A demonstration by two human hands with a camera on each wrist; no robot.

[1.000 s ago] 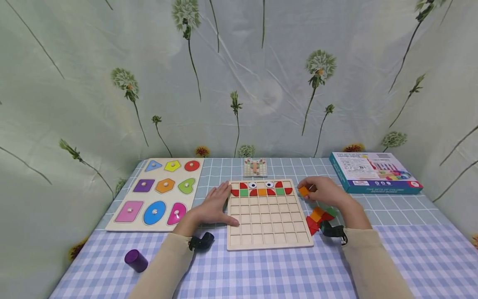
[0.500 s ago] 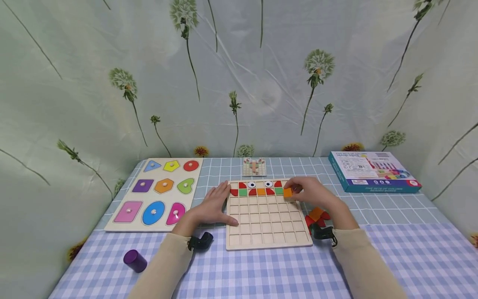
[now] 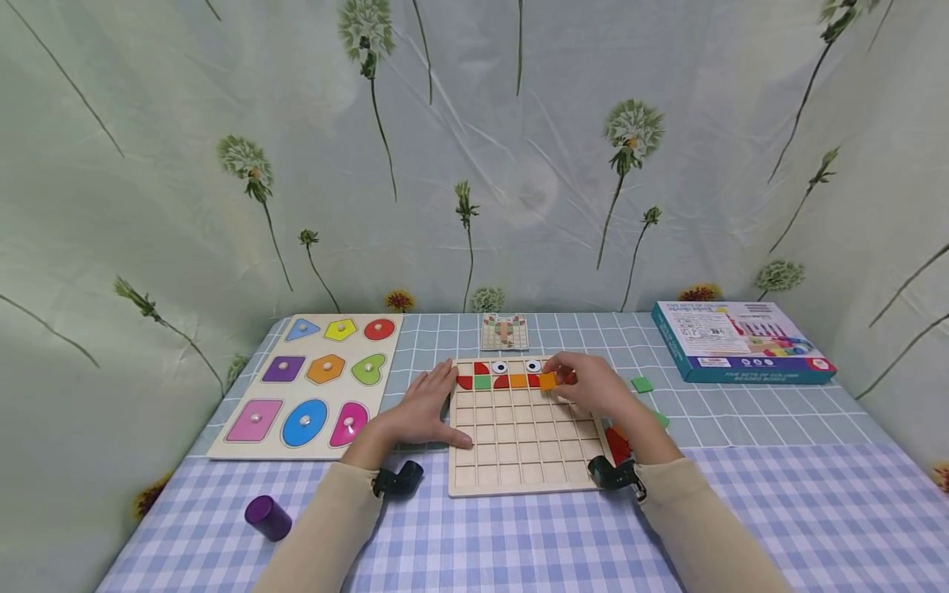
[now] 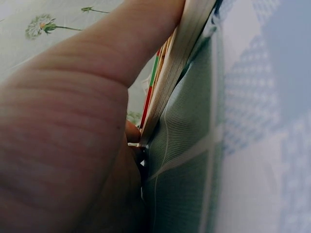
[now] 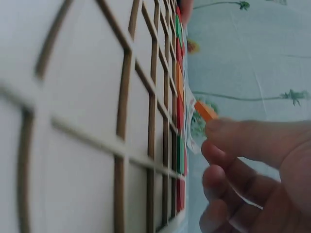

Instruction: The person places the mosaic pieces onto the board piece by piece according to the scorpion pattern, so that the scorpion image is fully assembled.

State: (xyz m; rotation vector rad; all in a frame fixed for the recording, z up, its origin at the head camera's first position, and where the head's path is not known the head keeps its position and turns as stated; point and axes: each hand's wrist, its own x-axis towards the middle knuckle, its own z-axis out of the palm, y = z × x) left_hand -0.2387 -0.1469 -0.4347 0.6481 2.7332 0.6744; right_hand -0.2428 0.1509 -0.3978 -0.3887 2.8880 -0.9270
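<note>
A wooden grid board lies in front of me, its two far rows partly filled with red, green, orange and eye-patterned tiles. My right hand pinches an orange square tile over the second row, towards the right. In the right wrist view this tile sits between thumb and index fingertip, raised off the board, while the other fingers curl loosely. My left hand rests along the board's left edge, fingers extended and thumb on top. The left wrist view shows that thumb against the wooden edge.
Right of the board lie green tiles and a red pile, partly behind my right arm. A pattern card lies beyond the board. Left are a knobbed shape puzzle and purple cylinder; a box lies back right.
My right hand has carried the orange tile leftward from beside the board to above its second row. Green tiles on the right have come into view. The left hand has stayed put.
</note>
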